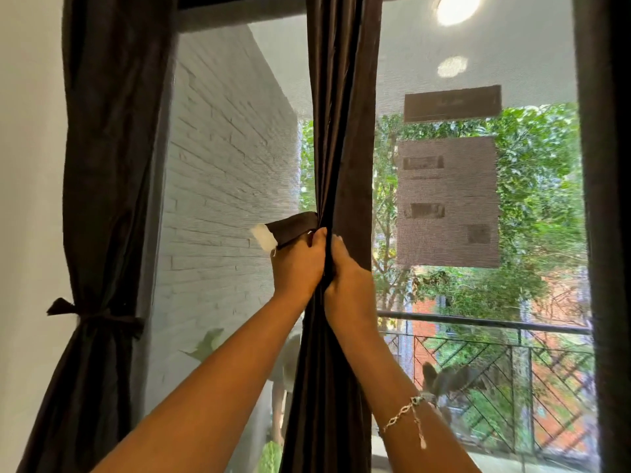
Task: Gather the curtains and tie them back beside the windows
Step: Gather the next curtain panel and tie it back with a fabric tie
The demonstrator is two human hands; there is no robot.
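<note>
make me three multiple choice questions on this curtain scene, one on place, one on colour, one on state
1. Where does the tied curtain hang?
A) left of the window
B) right of it
C) on the floor

2. What colour is the tip of the strap by the left hand?
A) red
B) white
C) green

3. What are both hands doing with the middle curtain?
A) gripping it
B) hovering off it
C) pressing it flat

Answers:
1 A: its tie cinches it beside the wall on the left.
2 B: a white patch ends the strap.
3 A: the left hand and right hand curl round the gathered fabric.
</note>
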